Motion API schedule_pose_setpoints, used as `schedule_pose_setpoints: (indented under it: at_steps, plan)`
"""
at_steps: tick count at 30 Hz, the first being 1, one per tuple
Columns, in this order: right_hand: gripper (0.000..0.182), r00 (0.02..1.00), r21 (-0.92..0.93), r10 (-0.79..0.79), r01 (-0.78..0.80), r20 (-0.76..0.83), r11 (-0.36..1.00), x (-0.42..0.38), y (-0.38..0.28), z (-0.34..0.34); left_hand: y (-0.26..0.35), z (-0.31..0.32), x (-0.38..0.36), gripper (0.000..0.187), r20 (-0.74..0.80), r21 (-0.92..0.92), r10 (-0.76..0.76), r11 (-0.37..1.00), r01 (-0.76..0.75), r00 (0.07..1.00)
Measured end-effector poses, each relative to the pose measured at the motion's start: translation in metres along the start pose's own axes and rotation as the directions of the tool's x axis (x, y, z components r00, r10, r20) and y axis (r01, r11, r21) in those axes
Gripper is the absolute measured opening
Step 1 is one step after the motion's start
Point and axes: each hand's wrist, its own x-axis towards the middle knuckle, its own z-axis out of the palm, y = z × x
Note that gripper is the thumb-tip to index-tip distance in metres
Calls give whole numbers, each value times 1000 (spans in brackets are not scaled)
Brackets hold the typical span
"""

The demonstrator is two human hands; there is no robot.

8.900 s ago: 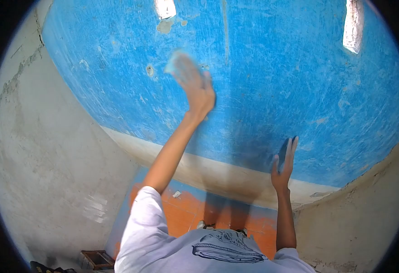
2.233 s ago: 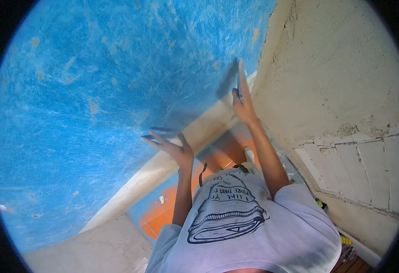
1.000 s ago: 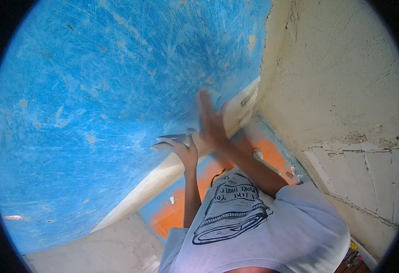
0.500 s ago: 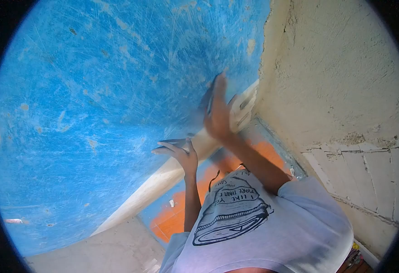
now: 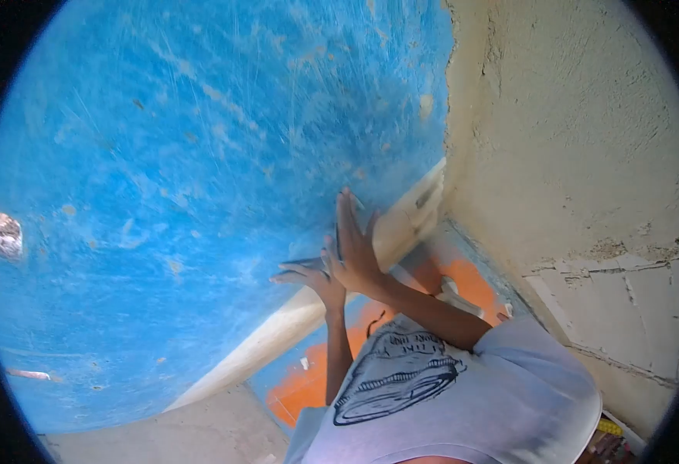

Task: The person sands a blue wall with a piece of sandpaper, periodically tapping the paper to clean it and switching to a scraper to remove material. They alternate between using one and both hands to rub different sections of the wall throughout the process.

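Note:
A scuffed blue wall surface (image 5: 185, 178) with scratches and chipped paint spots fills the left and middle. My right hand (image 5: 359, 255) rests against its lower part, fingers stretched upward, with a dark shadow along them. My left hand (image 5: 322, 284) lies just left of it, fingers spread and pointing left on the blue surface. The two hands meet or overlap near the thumbs. Below them runs a pale band (image 5: 262, 340) along the wall's lower edge. Nothing shows in either hand, though the palms are hidden.
A rough beige wall (image 5: 579, 131) rises on the right, meeting the blue one at a corner. Under the hands is an orange and blue floor (image 5: 308, 387) with a pale object (image 5: 455, 294) on it. At the far left is a hole (image 5: 1, 233) in the blue surface.
My right hand has come down and left along the blue wall, to beside my left hand. My left hand stays spread on the surface. The camera view has shifted slightly.

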Motion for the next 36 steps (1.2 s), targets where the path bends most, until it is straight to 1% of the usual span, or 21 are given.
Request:
schedule_pose_setpoints:
  at_steps: [1, 4, 5, 7, 8, 9, 10, 12, 13, 16, 17, 19, 20, 22, 23, 24, 26, 29, 32, 33, 36]
  plan:
    - [71, 999, -20, 44, -44, 0, 999, 9, 5, -7, -5, -2, 3, 107, -2, -1, 19, 1000, -19, 1000]
    - [72, 944, 97, 244, -228, -223, 969, 56, 36, -42, -10, -12, -1, 107, 49, 62, 34, 997, -37, 998]
    - [73, 920, 147, 307, -278, -243, 949, 68, 36, -54, -7, -13, -4, 107, 62, 63, 19, 998, -23, 998]
    - [71, 957, 141, 238, -215, -168, 966, 55, 27, -40, -3, -16, -3, 107, 79, 60, -11, 998, 7, 997]
    - [70, 970, 142, 203, -184, -132, 973, 43, 20, -28, -3, -12, -2, 106, 63, 61, 4, 998, -8, 998]
    - [71, 990, 72, 131, -127, -49, 989, 23, 10, -17, -4, -9, -2, 106, 48, 64, 20, 998, -23, 999]
    - [72, 992, 80, 118, -115, -36, 990, 23, 11, -16, -2, -9, -2, 105, 37, 72, 35, 997, -38, 999]
    - [73, 995, 97, 102, -101, -5, 990, 15, 10, -16, -1, -9, -1, 105, 26, 71, -22, 997, 20, 999]
    - [72, 984, 111, 141, -129, -109, 986, 32, 25, -28, 4, -7, -1, 104, 18, 64, -54, 997, 53, 998]
    - [70, 918, 417, 225, -73, -327, 906, 77, 61, -56, 21, -11, -6, 101, -9, 49, -14, 999, 15, 1000]
    - [71, 920, 360, 272, -161, -283, 919, 73, 52, -52, 26, -13, -7, 100, -16, 88, -51, 995, 52, 999]
    - [73, 980, 213, 126, -92, -155, 973, 37, 18, -25, 34, -17, -9, 99, -29, 170, -119, 978, 122, 992]
    - [74, 995, 145, 65, -53, -79, 988, 22, 9, -15, 38, -18, -8, 98, -92, 142, -99, 984, 112, 991]
    - [76, 998, 124, 63, -66, 26, 990, 11, 5, -12, 45, -26, -1, 96, -211, 101, -54, 992, 77, 976]
    - [76, 995, 112, 58, -66, 76, 992, 7, 6, -12, 41, -34, 3, 97, -211, 122, -28, 991, 55, 977]
    - [75, 998, 109, 69, -67, -13, 992, 20, 14, -24, 36, -45, 10, 97, -212, 139, -5, 990, 35, 977]
    - [75, 964, 215, 223, -189, -145, 958, 57, 32, -42, 28, -52, 17, 97, -202, 138, 19, 990, 10, 979]
    - [75, 965, 269, 216, -172, -147, 948, 51, 20, -32, 23, -49, 16, 96, -179, 95, 8, 995, 9, 984]
    - [75, 999, 78, 34, -35, 13, 996, 6, 9, 4, 27, -47, 14, 96, -167, 73, -12, 997, 24, 986]
    - [74, 999, 42, 50, -51, 17, 998, 10, 10, -3, 26, -46, 15, 96, -167, 79, -2, 997, 16, 986]
    - [73, 978, 75, 123, -112, -166, 991, 54, 37, -30, 24, -50, 14, 96, -136, 71, 12, 997, -2, 991]
